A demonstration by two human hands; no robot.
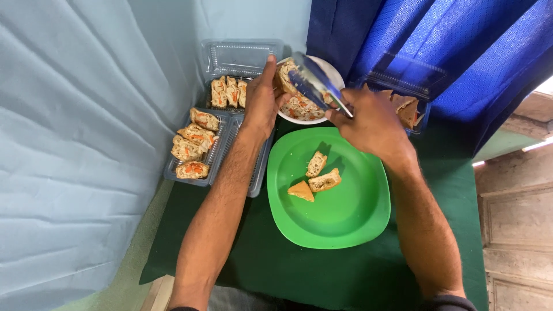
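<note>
- A pale blue cloth (69, 144) hangs along the left side, beside the dark green table cover (322, 276).
- At the left stands a clear plastic tray (216, 151) of cut stuffed pieces; a second clear tray (236, 60) lies farther back, its lid open, with more pieces in it.
- The left hand (262, 101) reaches to the far white plate (333, 72), fingers closed around a stuffed piece (283, 76) at the plate's left rim.
- The white plate holds chopped filling (300, 107).
- The green plate (345, 213) sits nearer, in the middle of the table, with three pieces (315, 177) near its centre.
- The right hand (371, 124) hovers above the far edge of the green plate, fingers clamped on metal tongs (317, 83) that point over the white plate.
- Far right, another clear container (410, 109) with brown pieces sits against a blue curtain (438, 40).
</note>
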